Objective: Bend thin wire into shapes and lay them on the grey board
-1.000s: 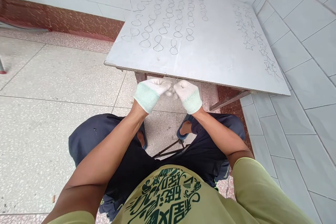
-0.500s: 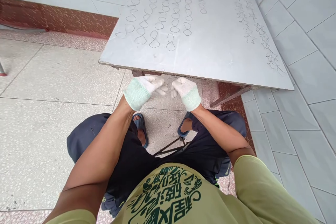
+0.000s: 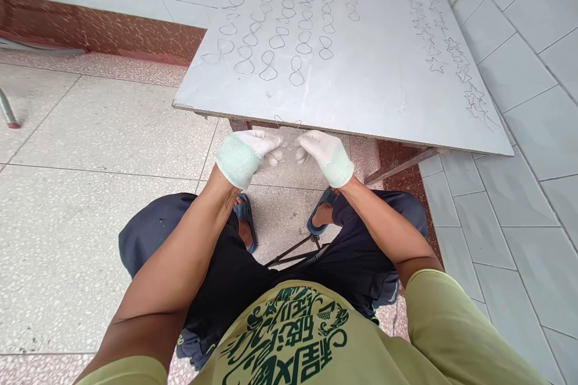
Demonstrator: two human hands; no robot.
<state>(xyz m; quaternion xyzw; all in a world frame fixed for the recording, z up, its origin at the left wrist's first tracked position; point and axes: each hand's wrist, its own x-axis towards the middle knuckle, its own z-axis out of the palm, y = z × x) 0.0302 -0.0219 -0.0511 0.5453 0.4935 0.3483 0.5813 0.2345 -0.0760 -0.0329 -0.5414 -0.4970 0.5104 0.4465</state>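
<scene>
A thin, bent metal wire (image 3: 289, 124) spans the gap between my hands, just off the near edge of the table. My left hand (image 3: 259, 147), in a white glove with a pale green cuff, pinches the wire on its left side. Gloved the same way, my right hand (image 3: 318, 147) has its fingertips closed on the wire's right side. The wire zigzags with a few corners; its lower part is partly hidden by the fingers. Both hands are above the floor and apart from the tabletop.
On the white table (image 3: 370, 90) lie rows of figure-eight wire shapes (image 3: 296, 71) at the left and star-shaped wires (image 3: 436, 64) at the right. Tiled walls (image 3: 537, 96) border the table behind and at right. A tripod leg (image 3: 289, 252) stands between my feet.
The view has shifted slightly. My right hand has turned a little and its fingers now reach further left along the wire; the wire's visible outline has tilted.
</scene>
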